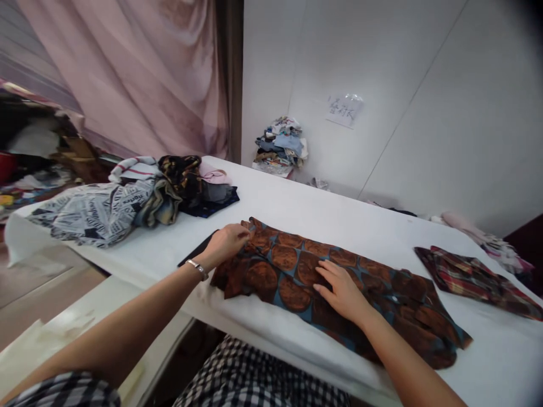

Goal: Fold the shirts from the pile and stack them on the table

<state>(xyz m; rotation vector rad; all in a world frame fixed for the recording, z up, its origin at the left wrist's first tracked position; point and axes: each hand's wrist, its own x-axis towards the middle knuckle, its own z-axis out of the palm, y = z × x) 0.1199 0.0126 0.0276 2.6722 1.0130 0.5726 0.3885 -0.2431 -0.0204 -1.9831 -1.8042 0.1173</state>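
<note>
A brown and teal shirt (292, 282) with large round prints lies spread lengthwise along the front of the white table. My left hand (231, 240), with a metal watch on the wrist, pinches the shirt's far left edge. On the middle of the shirt rests my right hand (341, 288), fingers stretched out and holding nothing. Part of a flat black piece (197, 249) shows beside my left wrist; what it is cannot be made out.
Crumpled clothes (97, 212), one newsprint-patterned, lie at the table's left end. A folded plaid garment (479, 280) is at the right. The white table (271, 195) ends near a wall with a clothes stack (282, 144). A pink curtain (161, 73) hangs at the left.
</note>
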